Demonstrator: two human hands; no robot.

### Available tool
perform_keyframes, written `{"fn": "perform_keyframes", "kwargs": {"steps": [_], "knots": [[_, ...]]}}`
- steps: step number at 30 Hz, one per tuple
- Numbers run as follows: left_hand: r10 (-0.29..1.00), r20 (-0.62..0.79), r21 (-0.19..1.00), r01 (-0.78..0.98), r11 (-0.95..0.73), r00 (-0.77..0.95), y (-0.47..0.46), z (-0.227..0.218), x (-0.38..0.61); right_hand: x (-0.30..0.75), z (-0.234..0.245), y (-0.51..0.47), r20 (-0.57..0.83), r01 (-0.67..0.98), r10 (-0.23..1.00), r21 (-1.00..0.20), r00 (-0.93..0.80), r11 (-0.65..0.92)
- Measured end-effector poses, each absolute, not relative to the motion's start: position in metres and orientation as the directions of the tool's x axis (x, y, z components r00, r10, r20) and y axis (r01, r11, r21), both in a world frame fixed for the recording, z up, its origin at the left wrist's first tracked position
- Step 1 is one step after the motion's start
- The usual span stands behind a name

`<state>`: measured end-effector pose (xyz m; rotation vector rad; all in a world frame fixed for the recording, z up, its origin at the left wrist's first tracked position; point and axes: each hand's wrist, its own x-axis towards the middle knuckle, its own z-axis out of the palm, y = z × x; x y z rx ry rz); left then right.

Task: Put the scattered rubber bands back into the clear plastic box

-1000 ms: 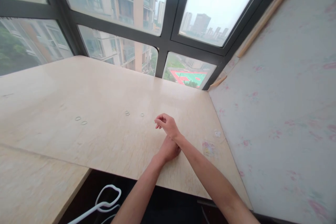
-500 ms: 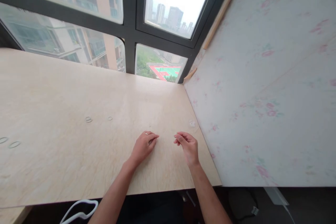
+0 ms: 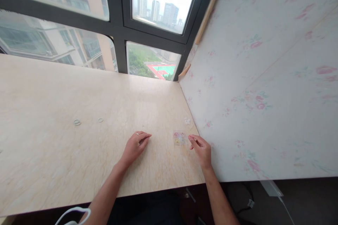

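My left hand (image 3: 135, 147) rests on the marbled tabletop, thumb and forefinger pinched together; whatever they hold, if anything, is too small to make out. A ring sits on one of its fingers. My right hand (image 3: 201, 149) is also closed in a pinch, just right of a small clear box (image 3: 180, 137). Pink and yellow bits show in the box's compartments. Between the right fingertips there may be a tiny item that I cannot name. Behind the box lies a small whitish translucent piece (image 3: 187, 121), near the wall.
Thin greenish loops (image 3: 77, 122) lie on the table to the left, with a smaller loop (image 3: 100, 120) beside them. A flower-patterned wall panel (image 3: 250, 112) bounds the right side. A dark-framed window (image 3: 116, 49) stands behind. A white curved object (image 3: 76, 211) shows below the front edge.
My right hand has moved right, uncovering the small clear box that it hid before. My left hand keeps its pinch on the table. The view has shifted somewhat to the right.
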<state>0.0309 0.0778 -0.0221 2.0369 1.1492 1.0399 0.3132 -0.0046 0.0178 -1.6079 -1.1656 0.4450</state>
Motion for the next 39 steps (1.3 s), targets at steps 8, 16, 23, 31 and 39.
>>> {"fn": "perform_keyframes", "kwargs": {"steps": [8,16,23,31,39], "knots": [[0.892,0.330,0.797,0.415,-0.438,0.308,0.076,-0.021,0.030,0.302,-0.003,-0.018,0.214,0.348,0.788,-0.938,0.577,0.001],[0.929,0.279,0.877,0.331,-0.350,0.243,0.071,-0.015,0.029,0.295,-0.007,-0.029,0.102,0.286,0.850,-0.956,0.518,-0.060],[0.977,0.185,0.945,0.255,-0.206,0.103,0.083,-0.012,0.003,0.298,-0.008,-0.028,0.021,0.410,0.927,-0.901,0.375,-0.145],[0.923,0.340,0.659,0.746,-0.100,-0.177,0.130,0.001,-0.105,0.302,-0.011,-0.025,0.029,0.539,0.942,-0.826,0.333,-0.165],[0.987,0.134,0.403,0.915,0.028,-0.090,0.145,0.004,-0.136,0.306,-0.015,-0.023,0.056,0.595,0.949,-0.790,0.309,-0.147]]}}
